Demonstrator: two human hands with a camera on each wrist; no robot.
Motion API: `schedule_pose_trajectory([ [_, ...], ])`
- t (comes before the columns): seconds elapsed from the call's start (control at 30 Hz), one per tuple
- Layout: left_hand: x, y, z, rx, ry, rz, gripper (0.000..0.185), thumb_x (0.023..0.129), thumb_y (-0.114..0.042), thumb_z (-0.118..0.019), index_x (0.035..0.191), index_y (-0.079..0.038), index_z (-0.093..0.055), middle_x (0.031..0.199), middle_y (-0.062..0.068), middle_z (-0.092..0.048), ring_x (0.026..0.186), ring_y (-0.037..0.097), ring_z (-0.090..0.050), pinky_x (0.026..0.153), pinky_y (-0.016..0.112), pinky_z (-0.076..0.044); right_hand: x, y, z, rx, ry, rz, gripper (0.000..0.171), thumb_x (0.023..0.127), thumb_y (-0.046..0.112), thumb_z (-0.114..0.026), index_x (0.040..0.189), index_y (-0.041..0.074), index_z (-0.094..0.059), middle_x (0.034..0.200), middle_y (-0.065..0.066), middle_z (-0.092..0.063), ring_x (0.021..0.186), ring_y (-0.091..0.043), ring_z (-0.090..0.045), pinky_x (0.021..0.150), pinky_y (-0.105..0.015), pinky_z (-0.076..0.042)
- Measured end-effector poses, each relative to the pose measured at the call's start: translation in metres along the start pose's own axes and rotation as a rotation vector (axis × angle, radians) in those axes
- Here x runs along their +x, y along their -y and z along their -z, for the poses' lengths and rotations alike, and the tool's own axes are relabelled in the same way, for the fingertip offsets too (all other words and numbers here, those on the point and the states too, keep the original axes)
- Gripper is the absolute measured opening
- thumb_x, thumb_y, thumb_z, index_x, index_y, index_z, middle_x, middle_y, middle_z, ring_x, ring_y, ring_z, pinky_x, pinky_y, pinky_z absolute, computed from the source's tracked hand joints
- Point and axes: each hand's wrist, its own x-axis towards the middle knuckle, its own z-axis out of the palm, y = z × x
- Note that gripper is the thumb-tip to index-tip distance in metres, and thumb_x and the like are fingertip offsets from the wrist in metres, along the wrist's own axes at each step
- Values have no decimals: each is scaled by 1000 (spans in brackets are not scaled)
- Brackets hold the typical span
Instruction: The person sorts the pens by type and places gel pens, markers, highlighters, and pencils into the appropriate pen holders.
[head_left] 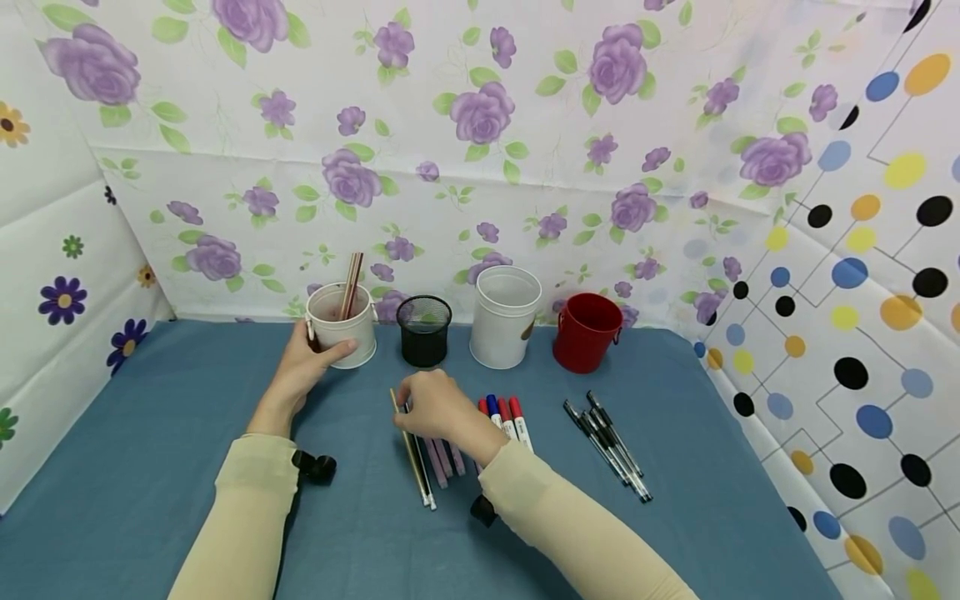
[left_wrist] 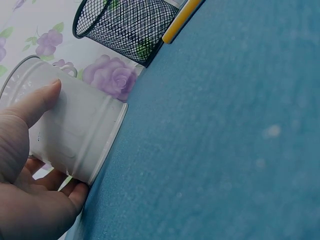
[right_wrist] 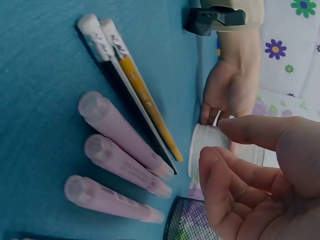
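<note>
My left hand (head_left: 318,352) grips a small white cup (head_left: 343,327) at the back left of the blue table; it holds brown sticks (head_left: 351,285). In the left wrist view the left hand (left_wrist: 62,142) has its thumb on the cup's (left_wrist: 82,125) wall and its fingers underneath. My right hand (head_left: 411,402) hovers with loosely curled fingers over a yellow pencil (right_wrist: 145,102) and a black pencil (right_wrist: 117,87). It holds nothing. Three pink pens (right_wrist: 120,132) lie beside the pencils, partly under the hand (right_wrist: 222,142).
A black mesh cup (head_left: 423,331), a taller white cup (head_left: 506,317) and a red bucket (head_left: 587,332) stand in a row along the back. Red and blue markers (head_left: 508,417) and several black pens (head_left: 611,446) lie to the right. Patterned sheets wall in the table.
</note>
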Motion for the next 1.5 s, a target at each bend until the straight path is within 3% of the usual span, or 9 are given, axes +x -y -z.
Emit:
schedule_pose_trajectory([
  [0.27, 1, 1, 0, -15, -5, -7, 102, 99, -31, -78, 170, -10, -8, 171, 21, -24, 156, 39, -29, 126, 57, -28, 0, 0, -12, -13, -5, -9, 10, 94, 21, -82, 95, 11, -79, 85, 1, -70, 72, -14, -58, 64, -27, -50],
  [0.5, 1, 0, 1, -11, -2, -13, 102, 100, -32, -78, 170, -11, -7, 171, 21, -23, 155, 39, -30, 126, 58, -29, 0, 1, -19, -37, 15, -56, 17, 94, 21, -83, 82, 16, -72, 76, 2, -63, 67, -14, -59, 58, -30, -51],
  [0.7, 0, -3, 1, -16, 3, -3, 102, 100, -30, -77, 170, -10, -7, 171, 21, -22, 157, 40, -28, 127, 57, -27, 2, 3, -24, -81, 12, -41, 17, 92, 20, -84, 80, 14, -74, 75, 3, -64, 66, -12, -59, 61, -28, -52],
  [0.97, 0, -2, 2, -31, 4, 10, 99, 101, -25, -75, 170, -8, -6, 171, 23, -21, 157, 41, -26, 127, 58, -25, 4, 7, -30, -139, 9, -32, 21, 91, 19, -84, 75, 12, -73, 69, 3, -62, 62, -9, -58, 54, -23, -50],
  [1.23, 0, -1, 0, -12, 0, -2, 102, 100, -30, -77, 170, -11, -6, 172, 22, -21, 157, 41, -26, 126, 58, -27, 3, 6, -30, -156, -5, -79, 24, 90, 20, -86, 72, 12, -70, 70, 1, -62, 64, -12, -59, 57, -27, -52],
  [1.5, -12, -25, -1, -26, 13, 30, 100, 101, -21, -76, 170, -5, -5, 172, 26, -18, 158, 45, -23, 127, 61, -25, 3, 10, -32, -178, 2, -99, 25, 90, 23, -87, 74, 13, -70, 69, 1, -62, 60, -12, -58, 54, -26, -51],
])
